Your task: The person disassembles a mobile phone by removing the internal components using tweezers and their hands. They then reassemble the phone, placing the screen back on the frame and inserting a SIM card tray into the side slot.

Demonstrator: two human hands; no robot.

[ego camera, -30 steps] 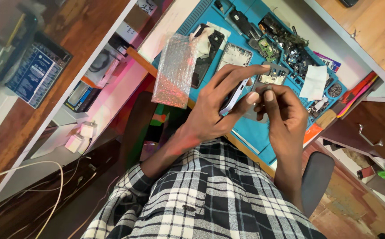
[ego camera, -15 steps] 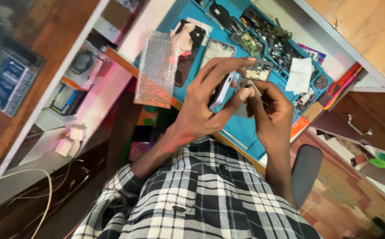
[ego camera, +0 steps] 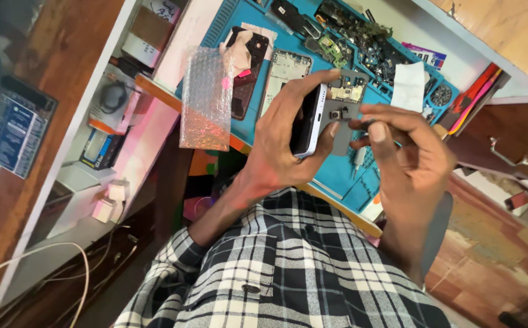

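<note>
My left hand (ego camera: pixel 285 140) grips a smartphone (ego camera: pixel 312 118) with a white edge, held on its side above the blue work mat (ego camera: pixel 337 173). The phone's opened grey back with a small camera module (ego camera: pixel 342 115) faces my right hand. My right hand (ego camera: pixel 407 161) is close against that back, thumb and forefinger pinched at a small dark thing I cannot make out. Both forearms rise from my black-and-white checked shirt (ego camera: pixel 288 267).
On the mat lie a bubble-wrap bag (ego camera: pixel 206 100), a dark phone back cover (ego camera: pixel 249 70), a bare phone frame (ego camera: pixel 283 76), several loose circuit parts (ego camera: pixel 361 36) and a white paper slip (ego camera: pixel 408 85). Boxes and a charger sit on the shelf at left (ego camera: pixel 103 146). Wooden drawers stand at right (ego camera: pixel 507 146).
The view has closed in on the hands and shifted. The phone has turned more edge-on in my left hand, and my right hand's fingers stay pinched at its back.
</note>
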